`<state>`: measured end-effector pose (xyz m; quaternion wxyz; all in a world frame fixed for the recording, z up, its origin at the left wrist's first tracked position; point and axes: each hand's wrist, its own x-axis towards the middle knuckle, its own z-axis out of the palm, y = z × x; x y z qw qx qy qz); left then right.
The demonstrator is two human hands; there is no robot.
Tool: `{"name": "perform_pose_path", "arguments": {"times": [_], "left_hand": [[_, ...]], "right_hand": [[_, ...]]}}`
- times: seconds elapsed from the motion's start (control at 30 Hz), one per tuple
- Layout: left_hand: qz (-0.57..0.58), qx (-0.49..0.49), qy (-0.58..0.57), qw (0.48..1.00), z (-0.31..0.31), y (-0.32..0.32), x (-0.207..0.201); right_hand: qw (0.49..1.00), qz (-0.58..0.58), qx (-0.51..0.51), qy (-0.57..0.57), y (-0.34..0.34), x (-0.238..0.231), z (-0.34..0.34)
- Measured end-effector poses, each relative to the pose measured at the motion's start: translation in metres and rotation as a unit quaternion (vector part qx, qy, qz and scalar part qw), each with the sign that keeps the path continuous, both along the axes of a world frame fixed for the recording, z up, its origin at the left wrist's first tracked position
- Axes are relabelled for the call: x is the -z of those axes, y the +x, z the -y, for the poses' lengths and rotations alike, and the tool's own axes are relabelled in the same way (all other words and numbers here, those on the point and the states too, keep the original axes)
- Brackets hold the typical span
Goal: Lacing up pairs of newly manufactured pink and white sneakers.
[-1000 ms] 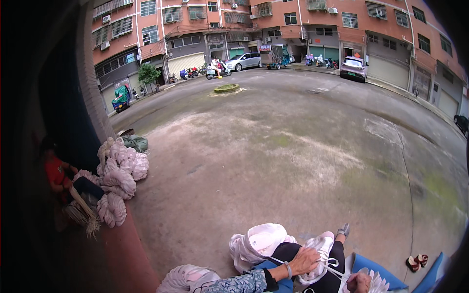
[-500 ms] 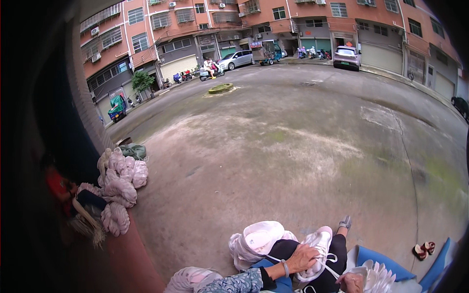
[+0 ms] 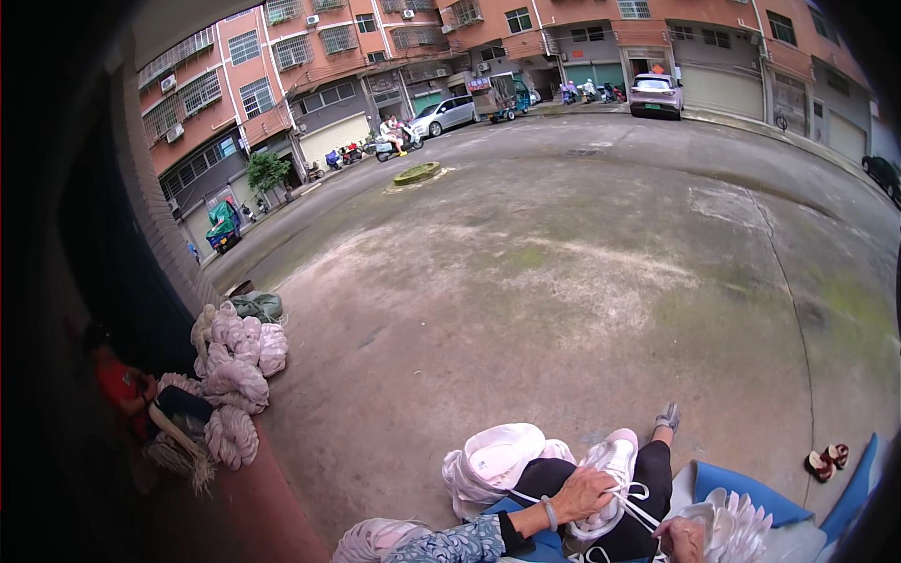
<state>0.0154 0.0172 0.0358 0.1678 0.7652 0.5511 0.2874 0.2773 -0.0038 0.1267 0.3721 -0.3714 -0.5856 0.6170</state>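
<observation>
A white shoe (image 3: 615,458) with a pinkish toe rests on my lap over dark trousers. My left hand (image 3: 578,494), a pale band on its wrist, is closed over the shoe's side by the lacing. White shoelace (image 3: 642,515) loops across the opening and runs taut toward my right hand (image 3: 685,538), which pinches it at the lower edge. Part of the right hand is cut off by the frame. Beside the left knee is a bundle of white-pink shoe uppers (image 3: 497,454); another bundle (image 3: 371,541) lies by my left sleeve. White shoe pieces (image 3: 735,527) fan out beside my right hand.
Blue sheeting (image 3: 746,493) lies at my right, with a pair of sandals (image 3: 827,463) beyond. At left, a person in red (image 3: 120,383) sits near piled pale bundles (image 3: 235,385). Concrete ground (image 3: 488,328) stretches to parked vehicles and a scooter (image 3: 399,141) with riders.
The view has shifted slightly. My right hand has moved a little away from the shoe with the lace, while my left hand keeps its place on the shoe.
</observation>
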Motion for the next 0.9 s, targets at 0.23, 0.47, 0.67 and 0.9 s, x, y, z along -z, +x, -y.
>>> {"name": "perform_pose_path", "arguments": {"times": [0.23, 0.47, 0.67, 0.9], "left_hand": [[0.043, 0.012, -0.022, 0.999, -0.001, -0.004, -0.001], [0.128, -0.017, -0.074, 0.989, 0.012, -0.003, -0.011], [0.083, -0.010, 0.011, 0.996, 0.010, -0.003, -0.003], [0.252, -0.078, -0.147, 0.953, 0.006, -0.027, -0.005]], "right_hand": [[0.998, -0.029, 0.019, -0.056, -0.006, 0.003, -0.006], [1.000, 0.017, -0.004, -0.015, -0.009, -0.014, 0.005], [0.978, 0.143, -0.037, 0.146, -0.009, -0.008, 0.000], [0.953, 0.091, -0.219, 0.186, -0.060, -0.020, 0.013]]}}
